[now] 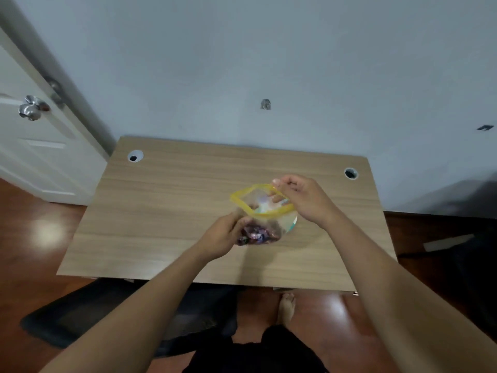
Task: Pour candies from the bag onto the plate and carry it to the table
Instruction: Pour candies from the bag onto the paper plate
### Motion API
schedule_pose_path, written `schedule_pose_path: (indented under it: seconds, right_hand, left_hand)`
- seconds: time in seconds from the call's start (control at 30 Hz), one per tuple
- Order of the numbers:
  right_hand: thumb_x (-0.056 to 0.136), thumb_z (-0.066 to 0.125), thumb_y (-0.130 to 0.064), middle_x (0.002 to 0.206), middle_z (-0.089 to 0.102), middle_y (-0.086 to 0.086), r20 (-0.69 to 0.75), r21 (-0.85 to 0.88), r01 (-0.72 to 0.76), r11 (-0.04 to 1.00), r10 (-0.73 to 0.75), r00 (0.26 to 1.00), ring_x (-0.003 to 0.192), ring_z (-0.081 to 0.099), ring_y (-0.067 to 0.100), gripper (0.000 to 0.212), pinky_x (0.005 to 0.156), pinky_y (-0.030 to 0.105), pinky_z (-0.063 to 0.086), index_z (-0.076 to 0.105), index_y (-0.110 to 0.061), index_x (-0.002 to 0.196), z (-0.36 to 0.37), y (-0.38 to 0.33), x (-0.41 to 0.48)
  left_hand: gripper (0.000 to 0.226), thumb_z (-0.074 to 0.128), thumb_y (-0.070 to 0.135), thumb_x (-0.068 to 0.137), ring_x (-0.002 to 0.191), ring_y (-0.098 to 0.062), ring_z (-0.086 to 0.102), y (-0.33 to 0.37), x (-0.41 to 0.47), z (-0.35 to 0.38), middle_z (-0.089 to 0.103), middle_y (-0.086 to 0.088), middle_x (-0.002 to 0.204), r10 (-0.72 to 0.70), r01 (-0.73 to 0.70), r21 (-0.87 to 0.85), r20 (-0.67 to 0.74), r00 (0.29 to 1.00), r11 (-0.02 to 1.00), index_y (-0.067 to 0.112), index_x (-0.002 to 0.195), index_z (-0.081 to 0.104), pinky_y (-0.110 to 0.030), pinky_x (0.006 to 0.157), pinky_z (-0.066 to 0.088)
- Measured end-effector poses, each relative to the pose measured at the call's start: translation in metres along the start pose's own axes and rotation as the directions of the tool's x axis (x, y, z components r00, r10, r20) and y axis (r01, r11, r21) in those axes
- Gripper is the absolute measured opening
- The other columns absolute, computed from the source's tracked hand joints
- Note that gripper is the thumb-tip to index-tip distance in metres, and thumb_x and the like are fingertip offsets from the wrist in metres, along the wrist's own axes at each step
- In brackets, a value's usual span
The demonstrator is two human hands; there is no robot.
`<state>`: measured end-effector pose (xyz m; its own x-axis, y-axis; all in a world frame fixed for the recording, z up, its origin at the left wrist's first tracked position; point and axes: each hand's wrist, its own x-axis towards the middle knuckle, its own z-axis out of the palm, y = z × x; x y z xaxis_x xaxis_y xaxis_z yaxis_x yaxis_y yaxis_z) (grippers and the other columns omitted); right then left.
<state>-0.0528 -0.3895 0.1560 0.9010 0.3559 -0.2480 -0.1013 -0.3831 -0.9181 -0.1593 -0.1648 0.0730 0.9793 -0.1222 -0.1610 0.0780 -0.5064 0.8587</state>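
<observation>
Over the wooden table [166, 211], the left hand [224, 238] grips the candy-filled bag [262, 214]; at its two o'clock the right hand [304, 200] pinches the yellow rim.

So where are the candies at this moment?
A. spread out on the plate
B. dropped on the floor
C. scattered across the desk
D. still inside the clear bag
D: the candies sit bunched in the bottom of the clear bag, gripped by the left hand, while the right hand holds its yellow rim open.
</observation>
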Motion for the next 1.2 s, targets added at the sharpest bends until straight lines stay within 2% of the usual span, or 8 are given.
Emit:
schedule_pose_path:
  seconds: [0.2,0.33,0.53,0.6,0.77,0.87,0.93,1.2]
  right_hand:
    - [0.097,0.033,-0.085,0.13,0.08,0.007,0.1,0.465,-0.332,0.821,0.324,0.941,0.135,0.068,0.031,0.079,0.113,0.048,0.048,0.077,-0.024,0.121,-0.033,0.065,0.015]
    - [0.075,0.033,-0.104,0.135,0.079,0.005,0.223,0.375,-0.436,0.818,0.377,0.899,0.134,0.069,0.032,0.107,0.121,0.059,0.043,0.07,-0.028,0.14,-0.032,0.116,0.018]
    - [0.097,0.047,-0.081,0.117,0.081,-0.021,0.209,0.076,-0.329,0.941,0.308,0.928,0.119,0.074,0.008,0.057,0.112,0.033,0.055,0.074,-0.039,0.123,-0.036,0.171,0.029]
    - [0.089,0.057,-0.085,0.116,0.083,-0.006,0.194,0.049,-0.335,0.941,0.32,0.927,0.112,0.078,0.018,0.068,0.109,0.045,0.057,0.072,-0.031,0.127,-0.034,0.195,0.034]
    - [0.09,0.058,-0.082,0.119,0.081,-0.016,0.267,-0.095,-0.328,0.94,0.341,0.901,0.112,0.076,0.005,0.07,0.1,0.034,0.056,0.066,-0.033,0.14,-0.032,0.235,0.048]
    - [0.086,0.056,-0.085,0.097,0.079,-0.016,0.271,-0.152,-0.339,0.928,0.369,0.889,0.087,0.072,0.001,0.073,0.085,0.033,0.054,0.068,-0.032,0.135,-0.026,0.25,0.055]
    - [0.086,0.056,-0.082,0.106,0.081,-0.011,0.26,-0.19,-0.346,0.919,0.387,0.885,0.095,0.075,0.009,0.071,0.09,0.036,0.059,0.068,-0.032,0.135,-0.022,0.258,0.06]
    - [0.102,0.06,-0.052,0.105,0.078,-0.01,0.26,-0.227,-0.331,0.916,0.384,0.886,0.096,0.072,0.015,0.035,0.092,0.034,0.055,0.071,-0.029,0.126,-0.016,0.263,0.064]
  left_hand:
    - [0.047,0.033,0.052,0.113,0.123,-0.007,0.07,0.02,0.02,0.035,0.077,0.013,0.124,-0.178,0.164,-0.222,-0.045,0.983,0.961,0.026,0.13,0.07,-0.04,0.112,0.052]
    - [0.049,0.03,0.053,0.113,0.136,0.0,0.06,0.03,0.042,0.064,0.07,0.019,0.138,-0.251,0.238,-0.298,-0.005,0.968,0.924,0.032,0.148,0.056,-0.028,0.119,0.044]
    - [0.054,0.031,0.047,0.114,0.148,-0.019,0.053,-0.004,0.079,0.123,0.061,-0.003,0.153,-0.342,0.33,-0.34,0.024,0.939,0.881,0.018,0.157,0.048,-0.043,0.127,0.038]
    - [0.047,0.034,0.041,0.115,0.142,-0.021,0.059,-0.008,0.088,0.137,0.064,-0.005,0.147,-0.397,0.371,-0.371,0.006,0.918,0.851,0.017,0.153,0.048,-0.04,0.122,0.045]
    - [0.046,0.033,0.038,0.114,0.088,-0.006,0.064,-0.014,0.104,0.16,0.068,0.0,0.106,-0.535,0.51,-0.392,0.051,0.843,0.765,0.01,0.143,0.055,-0.01,0.077,0.054]
    - [0.06,0.03,0.058,0.109,0.114,-0.021,0.067,-0.022,0.107,0.167,0.069,-0.008,0.133,-0.599,0.592,-0.351,0.102,0.794,0.725,0.022,0.154,0.048,-0.036,0.105,0.053]
    - [0.056,0.028,0.062,0.109,0.125,-0.02,0.064,-0.033,0.109,0.17,0.067,0.001,0.138,-0.631,0.634,-0.338,0.135,0.764,0.695,0.031,0.149,0.05,-0.041,0.116,0.047]
    - [0.047,0.028,0.04,0.116,0.121,-0.03,0.067,-0.028,0.113,0.169,0.073,-0.012,0.129,-0.707,0.721,-0.254,0.159,0.689,0.645,0.013,0.131,0.064,-0.038,0.107,0.05]
